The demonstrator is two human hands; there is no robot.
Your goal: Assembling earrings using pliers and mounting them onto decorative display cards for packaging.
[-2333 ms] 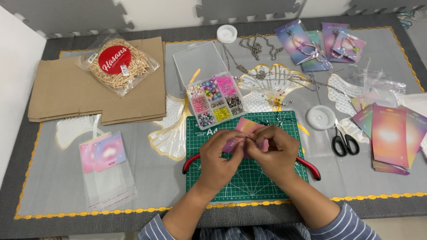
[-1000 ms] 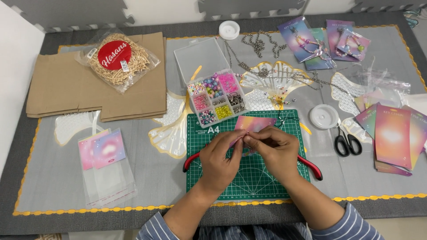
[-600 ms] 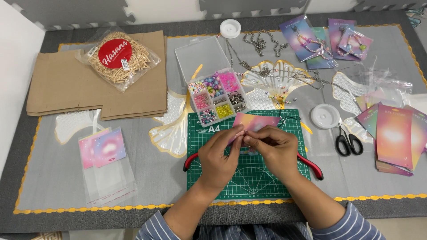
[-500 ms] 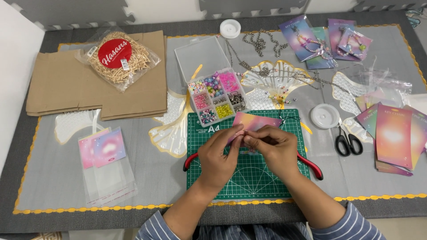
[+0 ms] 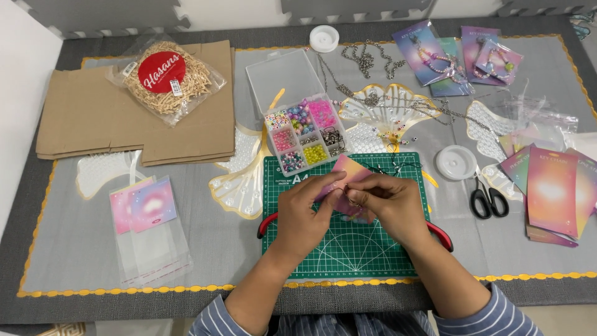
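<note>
Fingers of left hand (image 5: 309, 208) and right hand (image 5: 387, 202) pinched shut on pink backing card (image 5: 346, 176) above green cutting mat (image 5: 348, 252); bead organizer box (image 5: 305, 134) at 11 o'clock.

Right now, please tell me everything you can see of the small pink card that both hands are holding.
The pink card is a small, thin rectangle, apparently glossy paper, coloured pink with an orange-yellow tint toward its upper corner. It is tilted, one corner pointing up and away from the person. It is held just above the green cutting mat, in front of the bead box. The left hand pinches its left edge and the right hand covers its lower right part, so much of it is hidden.
</note>
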